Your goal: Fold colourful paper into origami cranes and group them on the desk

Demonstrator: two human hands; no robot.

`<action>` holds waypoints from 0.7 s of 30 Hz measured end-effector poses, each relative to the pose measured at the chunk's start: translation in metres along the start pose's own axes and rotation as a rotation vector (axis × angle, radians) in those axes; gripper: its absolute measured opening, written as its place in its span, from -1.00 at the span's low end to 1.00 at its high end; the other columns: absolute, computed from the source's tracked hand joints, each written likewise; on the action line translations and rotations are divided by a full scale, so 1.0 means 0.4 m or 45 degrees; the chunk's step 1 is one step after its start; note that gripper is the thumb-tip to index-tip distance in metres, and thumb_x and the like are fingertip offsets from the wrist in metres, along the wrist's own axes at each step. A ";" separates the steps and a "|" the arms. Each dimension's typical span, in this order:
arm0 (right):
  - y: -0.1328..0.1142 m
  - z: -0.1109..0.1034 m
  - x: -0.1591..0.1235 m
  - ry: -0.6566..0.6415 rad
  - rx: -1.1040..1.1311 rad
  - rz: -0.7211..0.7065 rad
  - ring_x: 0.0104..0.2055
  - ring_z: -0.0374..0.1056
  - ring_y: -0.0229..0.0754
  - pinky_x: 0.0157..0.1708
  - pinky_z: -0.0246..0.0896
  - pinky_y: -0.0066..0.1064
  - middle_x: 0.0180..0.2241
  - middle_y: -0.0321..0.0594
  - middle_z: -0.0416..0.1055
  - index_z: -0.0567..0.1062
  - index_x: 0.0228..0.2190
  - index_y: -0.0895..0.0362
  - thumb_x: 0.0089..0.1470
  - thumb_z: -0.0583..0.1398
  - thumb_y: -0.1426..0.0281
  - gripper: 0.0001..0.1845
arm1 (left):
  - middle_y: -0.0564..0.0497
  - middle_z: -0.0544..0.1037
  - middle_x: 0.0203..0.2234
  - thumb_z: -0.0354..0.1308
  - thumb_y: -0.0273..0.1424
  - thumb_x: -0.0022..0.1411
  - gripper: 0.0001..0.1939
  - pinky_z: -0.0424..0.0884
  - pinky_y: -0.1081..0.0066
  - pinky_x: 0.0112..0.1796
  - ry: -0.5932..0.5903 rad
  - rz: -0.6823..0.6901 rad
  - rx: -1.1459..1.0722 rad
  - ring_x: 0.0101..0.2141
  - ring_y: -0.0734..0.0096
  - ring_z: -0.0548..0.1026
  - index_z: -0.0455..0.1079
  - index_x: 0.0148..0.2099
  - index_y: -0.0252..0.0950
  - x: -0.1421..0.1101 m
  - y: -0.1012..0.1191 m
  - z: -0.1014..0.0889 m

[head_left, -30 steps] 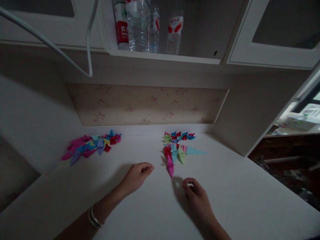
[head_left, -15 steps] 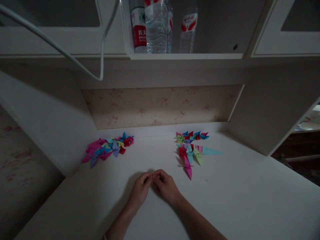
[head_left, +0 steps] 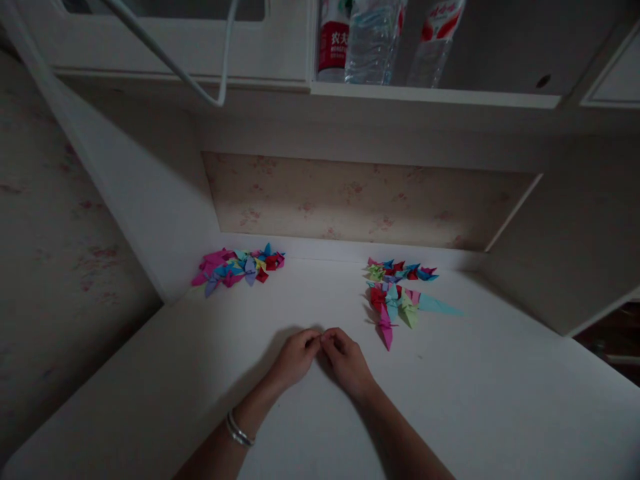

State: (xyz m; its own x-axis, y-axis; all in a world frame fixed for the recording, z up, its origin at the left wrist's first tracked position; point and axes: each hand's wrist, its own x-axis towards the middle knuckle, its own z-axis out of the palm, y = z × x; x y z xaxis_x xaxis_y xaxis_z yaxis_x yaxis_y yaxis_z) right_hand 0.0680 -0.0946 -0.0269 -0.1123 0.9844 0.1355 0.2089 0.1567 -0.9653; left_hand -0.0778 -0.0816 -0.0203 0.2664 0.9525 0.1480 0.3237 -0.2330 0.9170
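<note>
My left hand [head_left: 296,357] and my right hand [head_left: 347,361] rest side by side on the white desk [head_left: 475,407], fingertips touching each other. Both have the fingers curled in; whether anything lies between them is too dark to make out. A silver bracelet [head_left: 238,430] circles my left wrist. Just right of my right hand lies a row of folded paper pieces [head_left: 395,307], pink, red, blue and green. A second small cluster of folded pieces [head_left: 401,270] sits behind it by the back wall.
A larger pile of coloured folded paper [head_left: 237,265] lies at the back left near the side panel. Plastic bottles [head_left: 373,40] stand on the shelf above. A white cable [head_left: 200,73] hangs from the top left.
My two hands came together at the desk's middle and stayed joined. The view swung left and tilted down, so the piles shifted right in the picture.
</note>
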 end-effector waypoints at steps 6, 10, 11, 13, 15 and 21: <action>-0.002 -0.002 0.001 -0.030 -0.019 -0.005 -0.49 0.23 -0.26 -0.52 0.08 -0.49 -0.52 -0.32 0.35 0.45 -0.35 0.11 0.14 0.09 0.14 -0.69 | -0.03 0.59 -0.37 0.00 -0.30 0.25 -0.71 0.33 0.45 -0.28 0.007 0.002 0.023 -0.32 0.32 0.48 0.52 -0.26 -0.32 -0.003 0.008 -0.002; 0.001 0.001 0.003 0.003 -0.035 0.002 -0.51 0.24 -0.25 -0.52 0.09 -0.48 -0.53 -0.32 0.37 0.46 -0.36 0.11 0.11 0.08 0.09 -0.65 | -0.03 0.59 -0.37 0.00 -0.31 0.25 -0.71 0.33 0.44 -0.27 -0.001 -0.004 0.043 -0.31 0.31 0.49 0.52 -0.25 -0.32 -0.003 0.014 -0.006; 0.002 0.001 0.003 0.009 -0.032 0.008 -0.51 0.23 -0.25 -0.52 0.09 -0.48 -0.54 -0.32 0.36 0.46 -0.36 0.10 0.11 0.08 0.08 -0.65 | -0.03 0.59 -0.36 0.00 -0.31 0.25 -0.71 0.33 0.44 -0.27 -0.004 -0.006 0.044 -0.30 0.31 0.49 0.52 -0.24 -0.32 -0.003 0.015 -0.006; 0.001 0.001 0.004 0.004 -0.014 0.022 -0.53 0.21 -0.26 -0.53 0.07 -0.48 -0.55 -0.33 0.35 0.45 -0.37 0.10 0.11 0.09 0.09 -0.66 | -0.02 0.60 -0.34 0.00 -0.32 0.24 -0.72 0.34 0.44 -0.26 -0.002 -0.009 0.043 -0.29 0.31 0.50 0.52 -0.22 -0.31 -0.003 0.015 -0.007; -0.001 0.000 0.003 -0.020 0.012 0.038 -0.54 0.18 -0.28 -0.55 0.04 -0.49 -0.57 -0.36 0.32 0.44 -0.37 0.10 0.12 0.10 0.11 -0.68 | -0.02 0.60 -0.35 -0.01 -0.33 0.24 -0.72 0.34 0.44 -0.25 0.002 -0.012 0.047 -0.30 0.31 0.50 0.52 -0.23 -0.30 -0.004 0.014 -0.007; -0.001 0.003 0.005 -0.052 0.149 0.080 -0.56 0.14 -0.32 -0.56 -0.01 -0.50 -0.59 -0.40 0.28 0.42 -0.38 0.12 0.10 0.14 0.14 -0.72 | -0.03 0.60 -0.31 -0.01 -0.37 0.21 -0.73 0.33 0.42 -0.22 0.021 -0.007 -0.010 -0.26 0.29 0.50 0.52 -0.22 -0.30 -0.007 0.018 -0.009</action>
State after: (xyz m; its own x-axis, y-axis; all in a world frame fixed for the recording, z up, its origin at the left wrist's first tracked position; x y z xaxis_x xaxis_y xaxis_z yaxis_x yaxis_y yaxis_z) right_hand 0.0666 -0.0927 -0.0262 -0.1426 0.9875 0.0667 0.1027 0.0818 -0.9913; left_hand -0.0795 -0.0851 -0.0128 0.2493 0.9569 0.1489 0.3180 -0.2261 0.9207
